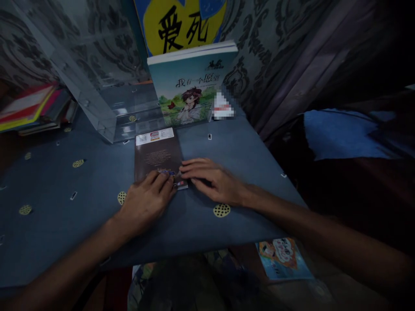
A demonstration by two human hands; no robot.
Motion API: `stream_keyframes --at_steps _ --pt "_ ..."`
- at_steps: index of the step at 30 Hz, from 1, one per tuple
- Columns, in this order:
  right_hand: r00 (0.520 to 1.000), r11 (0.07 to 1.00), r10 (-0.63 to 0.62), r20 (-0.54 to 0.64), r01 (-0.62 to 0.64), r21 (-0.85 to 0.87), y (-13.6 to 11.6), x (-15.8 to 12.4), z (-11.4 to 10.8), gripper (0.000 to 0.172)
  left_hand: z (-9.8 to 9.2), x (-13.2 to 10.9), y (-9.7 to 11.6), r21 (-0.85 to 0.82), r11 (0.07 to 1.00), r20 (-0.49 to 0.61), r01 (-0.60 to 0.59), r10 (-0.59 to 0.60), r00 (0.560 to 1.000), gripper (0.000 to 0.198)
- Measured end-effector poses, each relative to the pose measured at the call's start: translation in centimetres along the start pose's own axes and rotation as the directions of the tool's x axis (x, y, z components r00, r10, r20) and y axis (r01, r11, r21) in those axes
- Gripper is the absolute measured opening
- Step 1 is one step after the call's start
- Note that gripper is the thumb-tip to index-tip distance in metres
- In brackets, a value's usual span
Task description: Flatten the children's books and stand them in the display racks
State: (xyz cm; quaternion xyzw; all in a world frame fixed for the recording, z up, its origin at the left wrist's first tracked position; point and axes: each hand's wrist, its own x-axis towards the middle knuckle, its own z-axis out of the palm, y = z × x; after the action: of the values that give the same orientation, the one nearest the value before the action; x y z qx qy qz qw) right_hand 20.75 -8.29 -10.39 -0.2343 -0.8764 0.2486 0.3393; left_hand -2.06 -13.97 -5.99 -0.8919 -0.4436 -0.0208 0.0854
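A small dark brown book [155, 157] lies on the cloth-covered table in front of me, a white barcode label along its far edge. My left hand [147, 194] rests over its near left corner, fingers laid on the cover and thumb hidden. At the book's right edge, my right hand [214, 179] has its fingers stretched out, the tips touching or nearly touching it. Just behind stands a teal book [191, 95] with a drawn figure on its cover, leaning back slightly. A yellow and blue book [184, 30] rises behind that one.
A clear acrylic stand [97, 116] is at the back left, beside a stack of colourful books [35, 108]. The patterned grey-blue tablecloth [81, 233] ends at the right and near edges. Below the table lies another blue and orange book [282, 259]. Blue cloth [340, 131] is at the right.
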Motion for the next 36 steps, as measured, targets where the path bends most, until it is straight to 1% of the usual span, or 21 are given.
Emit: stream_keyframes --at_steps 3,5,6,7,8,10,11,12,14,16,19,23,25,27,30,32,34,36 --pt "0.995 0.993 -0.081 0.065 0.086 -0.086 -0.9 -1.3 0.0 0.035 0.2 -0.1 -0.2 -0.017 1.0 -0.028 -0.002 0.002 1.0 0.03" --pt "0.991 0.984 -0.088 0.097 0.102 -0.145 -1.2 -1.8 0.0 0.036 0.2 -0.4 -0.9 -0.057 0.998 -0.044 -0.028 0.025 0.999 0.03" --pt "0.991 0.981 -0.083 0.106 0.1 -0.169 -1.3 -2.0 0.0 0.037 0.2 -0.6 -1.5 -0.083 0.996 -0.048 -0.02 0.016 0.999 0.031" --pt "0.991 0.978 -0.077 0.112 0.096 -0.185 -1.4 -2.1 0.0 0.037 0.3 -0.9 -2.2 -0.106 0.994 -0.051 0.015 -0.02 0.999 0.033" --pt "0.991 0.977 -0.07 0.117 0.092 -0.194 -1.5 -2.2 0.0 0.037 0.4 -1.2 -3.0 -0.126 0.989 -0.049 0.076 -0.082 0.995 0.036" --pt "0.991 0.977 -0.053 0.123 0.077 -0.197 -1.8 -2.2 0.1 0.039 0.8 -2.0 -4.6 -0.167 0.96 -0.034 0.224 -0.233 0.972 0.043" --pt "0.992 0.978 -0.044 0.119 0.067 -0.196 -1.9 -2.3 0.2 0.041 1.0 -2.5 -5.3 -0.191 0.941 -0.018 0.28 -0.289 0.957 0.046" --pt "0.993 0.979 -0.032 0.116 0.054 -0.195 -2.2 -2.3 0.3 0.043 1.3 -3.0 -5.8 -0.218 0.924 0.003 0.313 -0.32 0.947 0.049" --pt "0.994 0.98 -0.011 0.113 0.033 -0.194 -2.7 -2.6 0.5 0.045 1.9 -4.0 -6.3 -0.266 0.905 0.039 0.331 -0.332 0.942 0.052" --pt "0.994 0.979 -0.006 0.109 0.028 -0.2 -3.5 -3.0 0.7 0.045 2.2 -4.8 -6.0 -0.283 0.907 0.041 0.313 -0.315 0.948 0.054" --pt "0.992 0.971 -0.009 0.123 0.038 -0.237 -4.8 -3.9 0.9 0.045 2.3 -5.9 -4.9 -0.27 0.927 0.0 0.26 -0.27 0.963 0.057" --pt "0.981 0.952 0.019 0.191 0.041 -0.305 -6.6 -5.4 0.8 0.044 2.6 -7.3 -3.4 -0.253 0.95 -0.057 0.183 -0.204 0.977 0.064" --pt "0.977 0.948 0.022 0.212 0.046 -0.315 -7.4 -6.2 0.7 0.045 2.6 -8.2 -2.8 -0.253 0.958 -0.088 0.133 -0.159 0.983 0.073" --pt "0.979 0.947 0.018 0.203 0.049 -0.318 -8.1 -7.1 0.9 0.043 2.4 -9.1 -2.3 -0.251 0.965 -0.103 0.08 -0.109 0.989 0.089" --pt "0.994 0.947 -0.008 0.112 0.043 -0.32 -8.8 -8.5 1.6 0.031 1.9 -10.4 -1.2 -0.234 0.972 -0.077 0.014 -0.033 0.996 0.116" --pt "0.999 0.946 -0.038 0.031 0.046 -0.321 -9.3 -9.2 2.4 0.024 1.8 -11.2 -0.4 -0.213 0.977 -0.048 -0.013 0.003 0.999 0.125" --pt "0.996 0.946 -0.061 -0.061 0.038 -0.321 -9.7 -9.8 3.1 0.025 1.9 -11.9 0.4 -0.186 0.982 -0.036 -0.029 0.022 0.999 0.121" --pt "0.987 0.95 -0.067 -0.144 0.019 -0.312 -10.1 -10.1 3.7 0.03 2.2 -12.5 0.9 -0.149 0.988 -0.041 -0.033 0.027 0.999 0.109"
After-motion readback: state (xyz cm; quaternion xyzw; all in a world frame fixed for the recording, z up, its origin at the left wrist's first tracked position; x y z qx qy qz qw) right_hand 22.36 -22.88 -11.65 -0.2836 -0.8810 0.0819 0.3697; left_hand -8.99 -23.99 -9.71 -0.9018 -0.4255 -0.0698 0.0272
